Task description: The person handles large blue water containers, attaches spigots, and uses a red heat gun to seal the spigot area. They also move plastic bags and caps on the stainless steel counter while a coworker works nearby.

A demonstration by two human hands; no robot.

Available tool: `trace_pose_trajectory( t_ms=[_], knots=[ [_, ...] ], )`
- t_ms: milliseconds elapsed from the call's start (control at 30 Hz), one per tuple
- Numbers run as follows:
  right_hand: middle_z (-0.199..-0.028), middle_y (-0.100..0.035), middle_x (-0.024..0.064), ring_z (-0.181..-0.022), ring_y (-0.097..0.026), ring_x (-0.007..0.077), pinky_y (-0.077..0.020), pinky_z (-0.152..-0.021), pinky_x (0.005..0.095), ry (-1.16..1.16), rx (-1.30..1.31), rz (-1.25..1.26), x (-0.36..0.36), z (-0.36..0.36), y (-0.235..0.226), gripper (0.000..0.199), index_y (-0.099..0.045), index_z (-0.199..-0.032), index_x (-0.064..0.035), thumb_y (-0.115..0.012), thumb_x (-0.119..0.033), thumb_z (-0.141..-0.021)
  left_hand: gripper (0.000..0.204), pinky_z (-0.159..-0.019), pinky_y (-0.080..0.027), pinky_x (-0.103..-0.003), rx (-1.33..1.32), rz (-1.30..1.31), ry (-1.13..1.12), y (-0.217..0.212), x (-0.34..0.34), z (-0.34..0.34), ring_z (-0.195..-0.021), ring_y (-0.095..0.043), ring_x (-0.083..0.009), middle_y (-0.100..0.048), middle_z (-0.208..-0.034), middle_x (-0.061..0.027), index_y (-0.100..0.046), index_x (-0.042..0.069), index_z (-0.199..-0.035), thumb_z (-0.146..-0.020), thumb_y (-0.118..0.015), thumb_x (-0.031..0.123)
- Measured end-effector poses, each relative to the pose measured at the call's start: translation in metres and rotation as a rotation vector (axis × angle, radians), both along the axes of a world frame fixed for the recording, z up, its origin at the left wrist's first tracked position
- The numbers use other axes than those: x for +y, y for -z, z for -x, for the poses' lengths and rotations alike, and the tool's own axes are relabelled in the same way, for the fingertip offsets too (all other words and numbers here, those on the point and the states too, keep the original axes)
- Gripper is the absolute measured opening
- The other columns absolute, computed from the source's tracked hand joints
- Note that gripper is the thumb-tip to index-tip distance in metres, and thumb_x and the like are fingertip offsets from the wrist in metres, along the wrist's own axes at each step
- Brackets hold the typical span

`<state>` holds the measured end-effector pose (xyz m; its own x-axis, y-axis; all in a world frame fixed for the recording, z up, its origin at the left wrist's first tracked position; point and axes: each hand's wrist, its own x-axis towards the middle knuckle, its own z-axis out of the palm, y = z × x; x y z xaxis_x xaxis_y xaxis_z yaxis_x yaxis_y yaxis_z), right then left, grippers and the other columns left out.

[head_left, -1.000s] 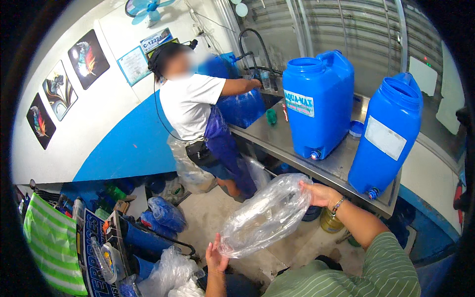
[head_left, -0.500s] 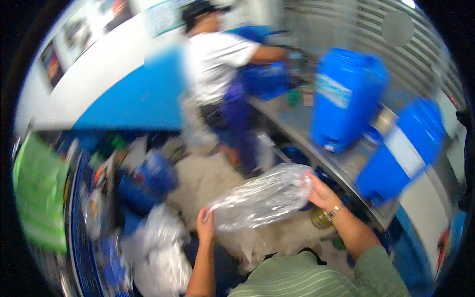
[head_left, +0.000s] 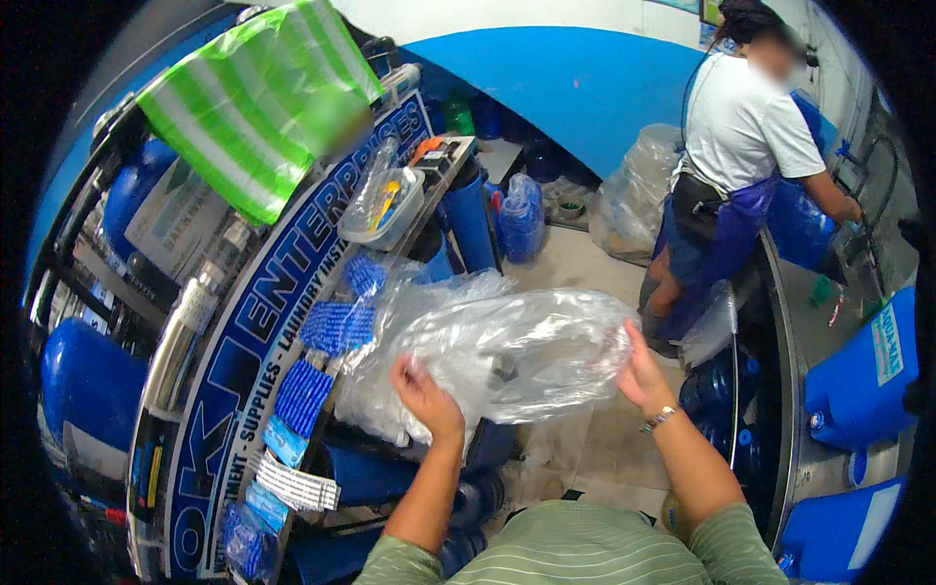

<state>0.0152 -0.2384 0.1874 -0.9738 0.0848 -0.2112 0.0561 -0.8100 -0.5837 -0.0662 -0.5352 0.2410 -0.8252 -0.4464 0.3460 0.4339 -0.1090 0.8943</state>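
A long clear plastic bag point(head_left: 551, 366) stretches between my two hands in front of my body. My right hand point(head_left: 645, 378), with a watch on its wrist, grips the bag's right end. My left hand point(head_left: 429, 400) is curled at the left end, its fingers closed on thin plastic. There the held bag overlaps a heap of whitish plastic bags point(head_left: 385, 395), and its exact edge is hard to make out.
At left runs a rack with a lettered banner point(head_left: 219, 429), blue patterned packs point(head_left: 300, 395) and a clear tub point(head_left: 385, 210). A co-worker point(head_left: 741, 146) stands at a metal counter point(head_left: 780, 322) at right, near blue water containers point(head_left: 863, 375). Dark blue bottles point(head_left: 746, 385) sit below.
My view has swung left toward the rack and banner. The bag, still between my hands, now lies in front of the whitish heap. The co-worker appears farther right.
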Motion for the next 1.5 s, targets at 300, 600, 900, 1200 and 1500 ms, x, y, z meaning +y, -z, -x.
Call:
trace_pose_trajectory(
  t_ms=[300, 600, 900, 1200, 1500],
  knots=[
    [-0.111, -0.058, 0.0073, -0.101, -0.057, 0.0239, -0.0470, -0.092, 0.0459, 0.100, 0.063, 0.158, -0.051, 0.101, -0.008, 0.053, -0.050, -0.125, -0.0070, -0.042, -0.051, -0.097, 0.027, -0.083, -0.046, -0.038, 0.694, 1.337, 0.112, 0.036, -0.049, 0.079, -0.092, -0.060, -0.0241, -0.058, -0.102, -0.0037, -0.066, 0.023, -0.100, -0.075, -0.074, 0.016],
    [-0.123, -0.057, 0.0049, -0.110, -0.054, 0.0185, -0.0443, -0.092, 0.0348, -0.007, -0.155, -0.083, -0.060, 0.140, -0.012, 0.042, -0.050, -0.125, -0.0094, -0.038, -0.042, -0.101, 0.035, -0.093, -0.044, -0.044, -0.283, 1.525, 0.106, 0.067, -0.086, 0.157, -0.106, -0.057, -0.0293, -0.059, -0.115, -0.0131, -0.061, 0.015, -0.115, -0.081, -0.069, 0.017],
    [-0.119, -0.061, 0.0106, -0.111, -0.053, 0.0219, -0.0449, -0.091, 0.0360, -0.240, -0.245, -0.620, -0.097, 0.161, 0.096, 0.040, -0.060, -0.120, -0.0061, -0.057, -0.036, -0.093, 0.031, -0.090, -0.046, -0.043, -0.101, 1.467, 0.223, 0.077, -0.073, 0.162, -0.101, -0.058, -0.0297, -0.061, -0.111, -0.0137, -0.062, 0.011, -0.113, -0.084, -0.067, 0.020],
    [-0.139, -0.039, 0.0107, -0.123, -0.044, 0.0289, -0.0452, -0.087, 0.0532, 0.071, -0.627, -0.293, -0.165, 0.202, 0.089, 0.071, -0.021, -0.140, -0.0146, -0.054, -0.050, -0.088, 0.029, -0.087, -0.047, -0.041, -0.054, 1.449, 0.165, 0.068, -0.078, 0.111, -0.095, -0.059, -0.0300, -0.062, -0.107, -0.0143, -0.063, 0.007, -0.112, -0.087, -0.065, 0.023],
    [-0.123, -0.049, 0.0116, -0.112, -0.051, 0.0294, -0.0487, -0.077, 0.0510, 0.063, -0.542, 0.004, -0.176, 0.271, 0.076, 0.056, -0.028, -0.135, -0.0168, -0.047, -0.046, -0.091, 0.030, -0.084, -0.049, -0.039, -0.147, 1.336, -0.030, 0.080, -0.111, 0.060, -0.090, -0.061, -0.0304, -0.064, -0.103, -0.0149, -0.064, 0.003, -0.111, -0.091, -0.063, 0.026]
  ],
)
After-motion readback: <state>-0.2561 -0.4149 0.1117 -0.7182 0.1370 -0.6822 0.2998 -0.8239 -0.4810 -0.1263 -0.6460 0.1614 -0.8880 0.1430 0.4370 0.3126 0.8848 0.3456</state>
